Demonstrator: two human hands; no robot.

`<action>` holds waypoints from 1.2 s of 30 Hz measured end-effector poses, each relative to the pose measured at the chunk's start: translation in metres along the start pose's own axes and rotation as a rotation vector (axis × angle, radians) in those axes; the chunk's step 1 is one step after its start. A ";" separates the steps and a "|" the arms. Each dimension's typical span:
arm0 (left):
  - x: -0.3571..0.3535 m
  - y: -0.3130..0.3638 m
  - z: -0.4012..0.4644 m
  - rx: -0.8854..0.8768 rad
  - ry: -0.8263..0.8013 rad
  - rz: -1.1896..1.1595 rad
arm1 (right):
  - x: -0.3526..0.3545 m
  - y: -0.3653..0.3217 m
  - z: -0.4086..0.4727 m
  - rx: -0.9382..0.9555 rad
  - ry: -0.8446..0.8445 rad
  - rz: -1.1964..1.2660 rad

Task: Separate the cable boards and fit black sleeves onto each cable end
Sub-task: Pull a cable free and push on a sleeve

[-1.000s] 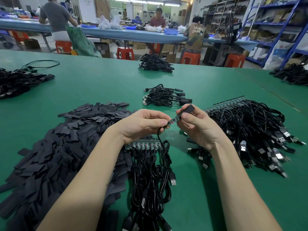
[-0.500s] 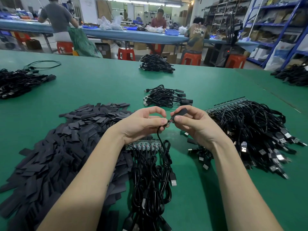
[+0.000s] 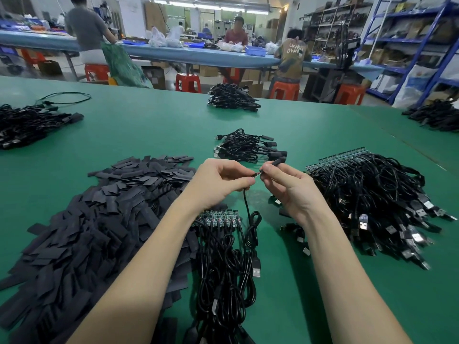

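Observation:
My left hand (image 3: 219, 181) pinches the end of a black cable (image 3: 246, 207), whose small board tip (image 3: 256, 174) pokes out between my two hands. My right hand (image 3: 288, 187) pinches a black sleeve (image 3: 279, 160) and holds it over that tip. The cable hangs down to a bundle (image 3: 226, 269) still joined to a strip of green boards (image 3: 218, 218) below my hands. A large heap of flat black sleeves (image 3: 94, 219) lies to the left.
A small pile of sleeved cables (image 3: 248, 146) lies just beyond my hands. A big pile of cables on board strips (image 3: 372, 194) fills the right. More cable piles sit far left (image 3: 27, 125), far centre (image 3: 232, 98) and far right (image 3: 437, 115). People work at a table behind.
My right hand has drawn the sleeve further along the board tip toward my left hand, so less of the board shows. Both hands sit slightly higher on the table.

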State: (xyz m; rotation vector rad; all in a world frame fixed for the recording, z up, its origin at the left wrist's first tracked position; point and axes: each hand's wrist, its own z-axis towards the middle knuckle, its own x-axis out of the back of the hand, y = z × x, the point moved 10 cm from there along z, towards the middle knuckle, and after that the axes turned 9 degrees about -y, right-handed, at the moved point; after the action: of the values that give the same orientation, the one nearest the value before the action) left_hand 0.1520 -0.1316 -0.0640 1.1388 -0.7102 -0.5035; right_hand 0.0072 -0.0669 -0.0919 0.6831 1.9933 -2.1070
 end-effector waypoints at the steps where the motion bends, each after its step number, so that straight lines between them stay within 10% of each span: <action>1: 0.000 0.001 0.000 -0.008 0.010 0.036 | 0.001 0.001 0.000 -0.010 0.001 0.014; 23: 0.000 0.001 -0.001 -0.008 0.041 0.089 | -0.011 0.011 0.003 -0.070 -0.135 -0.095; 36: -0.010 -0.003 0.002 0.002 0.023 -0.205 | -0.009 -0.018 -0.001 0.237 -0.064 -0.173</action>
State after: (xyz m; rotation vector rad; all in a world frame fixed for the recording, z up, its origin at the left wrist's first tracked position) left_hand 0.1436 -0.1269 -0.0694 1.2240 -0.5772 -0.6616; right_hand 0.0076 -0.0663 -0.0723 0.4846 1.8478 -2.4607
